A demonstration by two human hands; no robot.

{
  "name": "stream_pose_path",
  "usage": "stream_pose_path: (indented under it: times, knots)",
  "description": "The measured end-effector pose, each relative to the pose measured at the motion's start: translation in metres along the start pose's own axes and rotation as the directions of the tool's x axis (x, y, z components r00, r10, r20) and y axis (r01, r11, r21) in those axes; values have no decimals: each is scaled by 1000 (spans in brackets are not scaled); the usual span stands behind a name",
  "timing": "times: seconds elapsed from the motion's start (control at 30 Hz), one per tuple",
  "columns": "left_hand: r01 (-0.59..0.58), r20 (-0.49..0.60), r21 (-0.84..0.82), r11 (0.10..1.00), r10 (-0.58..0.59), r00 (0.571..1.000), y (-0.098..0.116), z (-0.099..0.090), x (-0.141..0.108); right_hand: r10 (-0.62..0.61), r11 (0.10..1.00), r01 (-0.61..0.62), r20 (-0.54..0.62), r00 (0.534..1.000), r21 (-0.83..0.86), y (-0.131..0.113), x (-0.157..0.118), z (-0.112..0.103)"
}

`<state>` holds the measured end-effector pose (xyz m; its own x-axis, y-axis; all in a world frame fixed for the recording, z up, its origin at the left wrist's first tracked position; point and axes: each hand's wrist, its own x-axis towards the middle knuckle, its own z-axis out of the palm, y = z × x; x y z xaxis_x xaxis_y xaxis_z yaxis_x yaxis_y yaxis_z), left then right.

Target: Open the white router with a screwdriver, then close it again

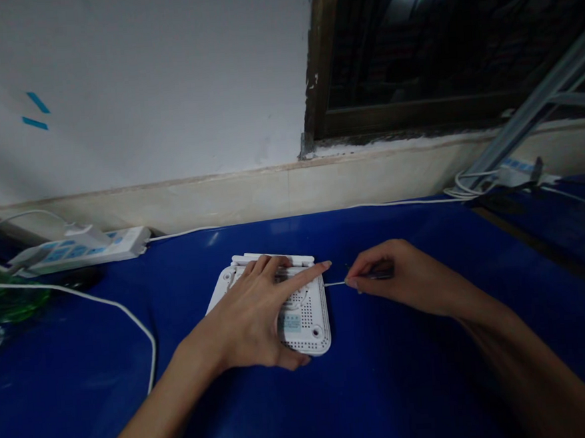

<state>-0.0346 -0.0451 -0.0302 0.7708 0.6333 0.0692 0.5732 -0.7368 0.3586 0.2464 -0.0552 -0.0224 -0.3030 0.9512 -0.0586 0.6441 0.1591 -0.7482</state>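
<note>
A white router (pixel 307 321) lies underside up on the blue table, with round screw holes, rows of vent holes and a pale label. Antenna-like white bars (pixel 303 260) run folded along its far edge. My left hand (pixel 259 308) spans the router and grips it, thumb at the near edge and fingers toward the far edge, covering much of it. To the right, my right hand (pixel 384 272) pinches a thin screwdriver (pixel 334 283). The shaft points left, its tip at the router's right side; whether it enters an opening is too small to tell. The dark handle is partly hidden in the palm.
At the left stand a white power strip (pixel 134 242) with a plug in it and a looping white cable (pixel 128 310). Green plastic (pixel 22 298) lies near it. A second power strip (pixel 514 171) and a slanted metal bar (pixel 530 105) are at the far right.
</note>
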Motion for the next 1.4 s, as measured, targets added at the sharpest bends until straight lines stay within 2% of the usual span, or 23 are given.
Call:
stream_pose_path:
  times: [0.23, 0.33, 0.4, 0.5, 0.67, 0.83, 0.97, 1.07, 1.2, 1.33, 1.4]
  knots:
    - [12, 13, -12, 1000, -12, 1000, -2, -1, 0, 2, 999, -3, -17, 1000, -34, -10, -4, 2]
    - [9, 13, 1, 1000, -9, 1000, -5, 1, -1, 44, 998, -43, -20, 999, 37, -6, 0, 4]
    - [14, 0, -1, 1000, -14, 1000, -7, 0, -1, 100, 983, -99, 1, 995, 152, 0, 4, 6]
    - [41, -34, -48, 998, -43, 999, -8, -6, -3, 175, 905, -184, 58, 983, 384, 11, 11, 8]
    - [89, -90, -151, 985, -103, 991, -2, -19, -6, 146, 712, -145, 57, 988, 687, 17, 20, 18]
    - [99, -134, -177, 979, -123, 983, -1, -21, -4, 171, 571, -171, 88, 981, 803, 13, 22, 29]
    - [124, -179, -134, 983, -147, 973, -2, -19, -1, 214, 523, -203, 103, 971, 828, 8, 21, 29]
    - [169, -205, -77, 983, -182, 962, -1, -15, 4, 265, 563, -189, 41, 963, 805, 5, 20, 25]
    - [185, -180, -14, 983, -185, 966, 0, -4, 14, 306, 694, -170, -72, 949, 699, 5, 20, 21]
    - [152, -179, 11, 988, -148, 973, 1, 9, 22, 220, 801, -125, -92, 971, 586, 9, 19, 18]
    - [139, -174, 4, 990, -137, 975, 0, 10, 22, 192, 836, -111, -97, 977, 538, 11, 18, 16]
